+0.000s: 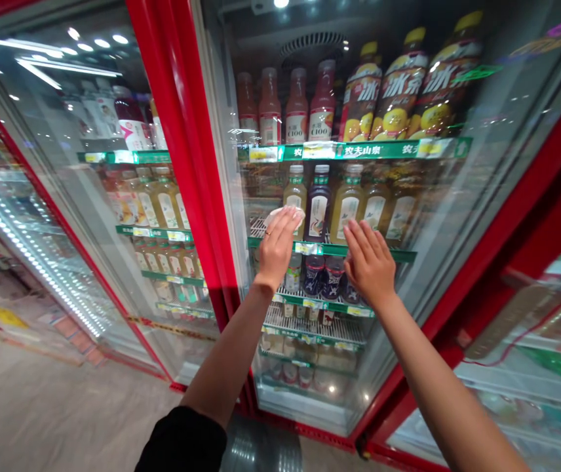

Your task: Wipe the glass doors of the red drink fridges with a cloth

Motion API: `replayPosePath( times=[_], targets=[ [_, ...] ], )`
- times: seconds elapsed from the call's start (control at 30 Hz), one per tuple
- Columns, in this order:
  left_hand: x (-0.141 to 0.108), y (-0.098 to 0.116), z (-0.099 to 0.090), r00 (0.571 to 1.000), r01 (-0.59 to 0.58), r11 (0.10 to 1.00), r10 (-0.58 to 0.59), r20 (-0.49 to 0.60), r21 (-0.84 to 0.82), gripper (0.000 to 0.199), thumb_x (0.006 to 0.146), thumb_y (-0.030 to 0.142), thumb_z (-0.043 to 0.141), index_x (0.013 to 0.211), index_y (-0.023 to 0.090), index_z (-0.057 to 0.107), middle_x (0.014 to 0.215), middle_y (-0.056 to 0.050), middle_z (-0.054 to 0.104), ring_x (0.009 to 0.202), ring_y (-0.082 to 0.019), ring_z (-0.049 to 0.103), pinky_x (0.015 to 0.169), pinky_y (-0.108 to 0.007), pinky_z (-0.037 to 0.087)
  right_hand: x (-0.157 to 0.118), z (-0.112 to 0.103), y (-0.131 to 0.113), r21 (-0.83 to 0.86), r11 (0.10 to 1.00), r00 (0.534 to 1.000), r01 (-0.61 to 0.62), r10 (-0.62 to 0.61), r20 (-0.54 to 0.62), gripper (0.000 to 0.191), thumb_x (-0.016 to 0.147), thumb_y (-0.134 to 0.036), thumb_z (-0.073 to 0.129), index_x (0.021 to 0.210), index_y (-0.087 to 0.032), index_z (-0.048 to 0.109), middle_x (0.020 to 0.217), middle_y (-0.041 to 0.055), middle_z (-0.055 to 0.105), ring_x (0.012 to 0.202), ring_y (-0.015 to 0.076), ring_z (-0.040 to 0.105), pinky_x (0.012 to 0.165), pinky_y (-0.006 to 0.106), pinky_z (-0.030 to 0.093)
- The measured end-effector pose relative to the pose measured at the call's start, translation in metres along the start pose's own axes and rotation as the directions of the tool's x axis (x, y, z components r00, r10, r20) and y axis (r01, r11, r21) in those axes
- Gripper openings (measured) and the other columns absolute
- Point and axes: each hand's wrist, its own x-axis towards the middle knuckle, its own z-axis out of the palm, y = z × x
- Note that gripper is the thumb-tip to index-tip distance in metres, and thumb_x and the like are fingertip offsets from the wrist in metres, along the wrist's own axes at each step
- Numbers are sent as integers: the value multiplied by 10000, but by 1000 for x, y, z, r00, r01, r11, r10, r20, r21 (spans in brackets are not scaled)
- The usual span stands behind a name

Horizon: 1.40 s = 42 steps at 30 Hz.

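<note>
My left hand (pixel 278 246) presses a pale, folded cloth (pixel 271 216) flat against the glass door (pixel 270 187) of a red-framed drinks fridge; a ring shows on one finger. To its right, my right hand (pixel 369 262) is raised at the same glass, palm toward it, with its fingers stretched out and nothing visible in it. Behind the glass, a dark bottle (pixel 318 206) and a yellowish bottle (pixel 348 206) stand on a shelf between and above my hands.
Red door frames (pixel 177 118) slant down on both sides of the glass. Another fridge with bottles (pixel 165 203) stands at the left. Large bottles (pixel 401 92) fill the top shelf. Grey floor (pixel 64 406) shows at the lower left.
</note>
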Motion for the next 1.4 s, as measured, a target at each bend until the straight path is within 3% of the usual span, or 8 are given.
replayPosePath(
  times=[0.17, 0.43, 0.57, 0.67, 0.8, 0.93, 1.17, 1.4],
  targets=[
    [27, -13, 0, 1000, 3, 1000, -3, -15, -26, 591, 1063, 15, 459, 1574, 293, 564, 1468, -60, 729, 1473, -200, 627, 1281, -441, 530, -5, 11, 12, -23, 998, 998, -60, 60, 7, 847, 1042, -195, 494, 1765, -314, 69, 1786, 36, 365, 1620, 310, 426, 1346, 548, 345],
    [-4, 19, 12, 998, 53, 997, -55, -41, -61, 605, 1055, 0, 464, 1586, 276, 552, 1430, -67, 750, 1478, -202, 623, 1249, -425, 560, -9, 17, 9, -49, 996, 997, -75, 76, 20, 836, 1061, -253, 490, 1764, -300, 40, 1787, 34, 360, 1630, 303, 409, 1357, 526, 327],
    [23, 15, 22, 995, -82, 995, 85, 54, -58, 678, 1073, 39, 429, 1688, 322, 394, 1511, -42, 705, 1520, -198, 580, 1281, -434, 530, -10, 16, 9, -57, 996, 998, -67, 68, 16, 854, 1060, -254, 506, 1763, -299, 23, 1782, 35, 371, 1628, 289, 413, 1359, 503, 325],
    [35, 7, 21, 999, -40, 999, 40, 21, -3, 638, 1071, 43, 421, 1652, 305, 458, 1516, -55, 704, 1523, -200, 577, 1292, -443, 516, -9, 15, 9, -65, 996, 999, -53, 53, 1, 852, 1060, -247, 514, 1765, -287, 37, 1766, 41, 402, 1619, 275, 430, 1351, 482, 343],
    [18, 14, 18, 995, 75, 997, -76, -64, -4, 615, 1054, 23, 451, 1604, 285, 534, 1496, -66, 719, 1513, -203, 588, 1295, -441, 507, -9, 14, 9, -48, 997, 998, -56, 57, 6, 854, 1060, -235, 510, 1762, -300, 28, 1760, 39, 413, 1616, 274, 436, 1348, 492, 352],
    [8, 27, 24, 1000, 0, 999, 0, -20, -41, 685, 1050, 1, 466, 1664, 305, 454, 1495, -46, 722, 1505, -188, 594, 1292, -397, 509, -9, 13, 10, -24, 999, 999, -48, 48, 12, 851, 1058, -219, 504, 1762, -303, 33, 1762, 39, 407, 1620, 273, 430, 1353, 499, 347],
    [45, 14, 25, 998, -57, 996, 58, 13, -75, 673, 1081, 34, 429, 1675, 351, 428, 1536, -34, 694, 1513, -192, 586, 1302, -426, 502, -10, 12, 12, -7, 999, 998, -53, 53, 34, 866, 1051, -198, 498, 1757, -336, 16, 1752, 22, 417, 1595, 284, 468, 1349, 531, 370],
    [23, 38, 38, 1000, -1, 997, 0, -11, -83, 694, 1074, 35, 430, 1698, 335, 383, 1534, -40, 695, 1535, -192, 562, 1301, -428, 503, -11, 13, 9, 17, 997, 997, -71, 71, 36, 838, 1065, -201, 479, 1753, -334, 20, 1750, 24, 414, 1605, 289, 449, 1359, 543, 359]
  ],
)
